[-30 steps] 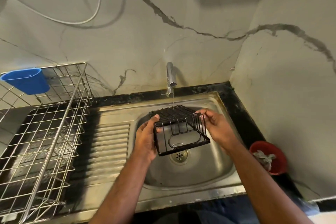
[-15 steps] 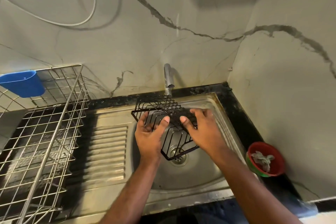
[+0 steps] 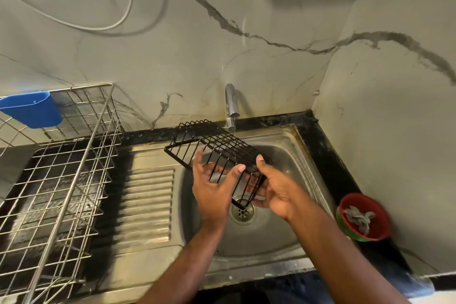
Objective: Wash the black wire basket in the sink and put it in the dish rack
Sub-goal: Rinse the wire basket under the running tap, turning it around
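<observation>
The black wire basket [image 3: 217, 145] is held tilted above the steel sink [image 3: 283, 219], its far end under the tap [image 3: 231, 106], where a thin stream of water falls on it. My left hand [image 3: 213, 192] cups it from below on the left, thumb up against the wires. My right hand [image 3: 274, 187] grips its lower near end over the drain [image 3: 243, 211]. The metal dish rack [image 3: 61, 180] stands at the left on the counter.
A blue plastic cup [image 3: 30, 112] hangs on the rack's back edge. A ribbed drainboard [image 3: 148, 207] lies between rack and bowl. A red bowl [image 3: 364, 217] with a grey cloth sits at the right on the black counter. Walls close in behind and right.
The basket has been turned from upright to a slanted position and shifted left and back under the tap. Both hands regripped, with the right hand now lower at its near end.
</observation>
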Available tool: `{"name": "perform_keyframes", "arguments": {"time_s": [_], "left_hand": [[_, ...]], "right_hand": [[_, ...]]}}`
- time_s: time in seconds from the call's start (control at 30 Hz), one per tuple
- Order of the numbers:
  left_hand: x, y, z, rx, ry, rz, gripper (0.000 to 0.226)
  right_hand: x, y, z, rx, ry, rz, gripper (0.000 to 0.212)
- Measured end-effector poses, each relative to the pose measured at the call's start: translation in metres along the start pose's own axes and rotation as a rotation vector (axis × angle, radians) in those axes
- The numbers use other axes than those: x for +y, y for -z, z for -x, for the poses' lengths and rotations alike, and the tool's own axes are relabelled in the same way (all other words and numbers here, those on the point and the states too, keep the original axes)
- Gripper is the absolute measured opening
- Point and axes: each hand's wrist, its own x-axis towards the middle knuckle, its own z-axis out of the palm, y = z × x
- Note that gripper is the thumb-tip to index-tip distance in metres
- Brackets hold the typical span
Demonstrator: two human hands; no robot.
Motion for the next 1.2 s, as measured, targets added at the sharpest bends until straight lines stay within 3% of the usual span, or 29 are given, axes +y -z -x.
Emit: {"name": "perform_keyframes", "arguments": {"time_s": [0.1, 0.23, 0.33, 0.37, 0.47, 0.6, 0.73, 0.83, 0.9, 1.0, 1.2], "left_hand": [[0.0, 0.0, 0.008, -0.049, -0.021, -0.063, 0.09], [0.001, 0.003, 0.013, -0.089, -0.004, -0.139, 0.061], [0.003, 0.008, 0.01, -0.041, 0.007, -0.161, 0.025], [0.001, 0.01, 0.007, -0.024, 0.021, -0.168, 0.023], [-0.011, 0.02, -0.006, 0.002, 0.093, -0.177, 0.026], [-0.012, 0.027, -0.027, 0.014, 0.147, -0.133, 0.017], [-0.011, 0.023, -0.058, -0.022, 0.236, -0.179, 0.034], [-0.003, 0.015, -0.073, -0.174, 0.402, -0.095, 0.033], [-0.003, 0.013, -0.08, -0.234, 0.494, -0.056, 0.049], [-0.009, 0.017, -0.086, -0.223, 0.577, 0.042, 0.063], [-0.012, 0.036, -0.079, -0.149, 0.559, 0.193, 0.06]], "right_hand": [[-0.003, -0.002, -0.003, -0.005, -0.002, -0.132, 0.04], [-0.005, -0.002, -0.005, 0.101, 0.069, -0.126, 0.023], [-0.005, 0.004, -0.007, 0.219, 0.141, -0.098, 0.026], [-0.006, 0.006, -0.007, 0.251, 0.161, -0.097, 0.029], [-0.013, 0.012, -0.004, 0.289, 0.215, -0.139, 0.032], [-0.021, 0.023, -0.001, 0.313, 0.299, -0.139, 0.013], [-0.028, 0.038, 0.007, 0.334, 0.363, -0.065, 0.011], [-0.032, 0.05, 0.011, 0.327, 0.394, 0.0, 0.018], [-0.033, 0.052, 0.014, 0.311, 0.428, 0.041, 0.019], [-0.031, 0.055, 0.013, 0.282, 0.47, 0.124, 0.026], [-0.029, 0.05, -0.007, 0.314, 0.532, 0.505, 0.053]]}}
